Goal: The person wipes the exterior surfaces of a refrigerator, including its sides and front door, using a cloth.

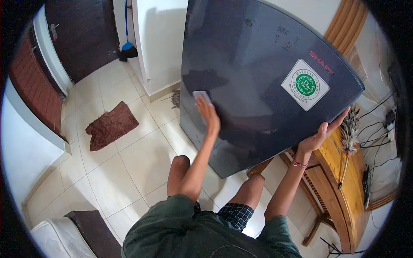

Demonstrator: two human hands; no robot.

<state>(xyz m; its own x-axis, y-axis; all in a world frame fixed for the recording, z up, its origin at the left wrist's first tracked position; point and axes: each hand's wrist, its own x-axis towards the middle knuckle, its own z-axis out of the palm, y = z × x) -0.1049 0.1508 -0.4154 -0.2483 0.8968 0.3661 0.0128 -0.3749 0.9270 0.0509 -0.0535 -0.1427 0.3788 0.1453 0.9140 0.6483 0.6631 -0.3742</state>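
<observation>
A tall, dark, glossy refrigerator [249,99] fills the middle of the head view, with a red SHARP logo and a white-and-green round-emblem sticker [305,85] on its door. My left hand [208,112] presses a small light-grey cloth [201,94] flat against the left part of the door; the cloth lies mostly under my fingers. Dull smears and reflections show around it. At the right edge, my right hand [320,136] grips the refrigerator's corner, thumb on the near side and fingers along the edge, partly hidden.
A wooden cabinet [331,172] stands close on the right, with a feather duster [349,133] and black cables [374,133] by it. A brown mat [112,125] lies on the tiled floor at left. A broom [127,49] leans near the dark door [81,34].
</observation>
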